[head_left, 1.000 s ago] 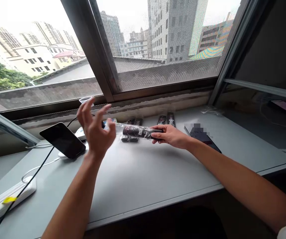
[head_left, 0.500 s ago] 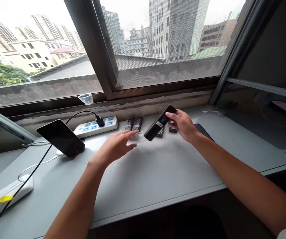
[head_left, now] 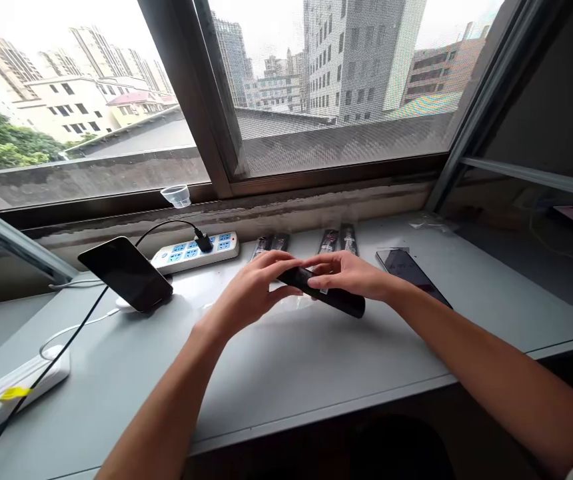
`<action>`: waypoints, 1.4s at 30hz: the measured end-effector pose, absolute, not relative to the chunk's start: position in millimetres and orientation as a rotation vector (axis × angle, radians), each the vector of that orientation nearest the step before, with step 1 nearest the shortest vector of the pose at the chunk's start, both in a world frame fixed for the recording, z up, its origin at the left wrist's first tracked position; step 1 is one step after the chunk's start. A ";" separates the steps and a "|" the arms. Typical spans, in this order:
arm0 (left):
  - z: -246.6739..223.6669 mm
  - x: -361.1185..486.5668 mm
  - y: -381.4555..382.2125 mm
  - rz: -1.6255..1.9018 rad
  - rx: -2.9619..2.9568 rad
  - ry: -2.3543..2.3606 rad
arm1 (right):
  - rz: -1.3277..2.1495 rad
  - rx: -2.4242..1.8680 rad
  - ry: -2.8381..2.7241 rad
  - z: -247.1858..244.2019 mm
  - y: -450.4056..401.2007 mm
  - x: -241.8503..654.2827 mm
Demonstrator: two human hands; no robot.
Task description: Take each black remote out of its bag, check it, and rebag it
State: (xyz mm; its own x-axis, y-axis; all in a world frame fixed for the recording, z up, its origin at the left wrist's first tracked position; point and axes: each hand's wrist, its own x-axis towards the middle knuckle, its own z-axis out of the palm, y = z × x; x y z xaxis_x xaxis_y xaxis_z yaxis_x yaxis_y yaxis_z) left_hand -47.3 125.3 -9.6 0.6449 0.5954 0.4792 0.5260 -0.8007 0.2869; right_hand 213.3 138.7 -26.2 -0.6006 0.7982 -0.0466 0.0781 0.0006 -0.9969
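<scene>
Head view: window (head_left: 386, 143) fills the top, gray desk (head_left: 286, 373) below it. White power strip (head_left: 41, 380) at desk's left edge, partly out of view. Dark-screened device (head_left: 125, 273) leans on its stand, left side. Second power strip (head_left: 169, 264) runs behind it, near the wall. Left hand (head_left: 251, 283) at the left end of the black stick, fingers above, thumb below; can't tell if that grip is tight. Right hand (head_left: 354, 277) has its grip closed on the same stick around the middle. Flat phone (head_left: 411, 272) lies right of the hands. Black stick (head_left: 344, 301) is over mid-desk, tilted, right end lower and nearer the camera. Bagged black packets (head_left: 328, 241) sit behind the hands in two pairs. Clear cup (head_left: 176, 195) by the window's lower frame. Black plug (head_left: 203, 243) in the second strip. Yellow tag (head_left: 15, 394) on the white one.
</scene>
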 end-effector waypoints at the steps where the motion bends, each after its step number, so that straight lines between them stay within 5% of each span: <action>1: -8.6 -51.7 126.7 0.888 2.746 0.984 | 1.670 -0.967 -1.701 -26.2 141.6 216.7; 19: -25.9 -39.6 123.5 0.701 3.035 1.220 | 1.368 -1.117 -1.669 -38.7 149.0 213.1; 29: -23.9 -44.8 123.9 0.504 3.012 1.424 | 0.901 -1.212 -1.975 -38.6 148.0 219.6; 42: -16.5 -79.9 133.7 0.602 2.824 1.590 | 0.984 -0.999 -1.825 -49.6 165.6 236.7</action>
State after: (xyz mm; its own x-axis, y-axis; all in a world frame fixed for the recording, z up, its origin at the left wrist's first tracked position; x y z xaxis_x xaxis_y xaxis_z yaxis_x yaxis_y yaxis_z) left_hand -79.9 133.7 -16.5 0.4709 0.7937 0.3851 0.8499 -0.5252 0.0433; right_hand 236.7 165.6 -49.6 -0.3535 0.8923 0.2807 0.2558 0.3809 -0.8885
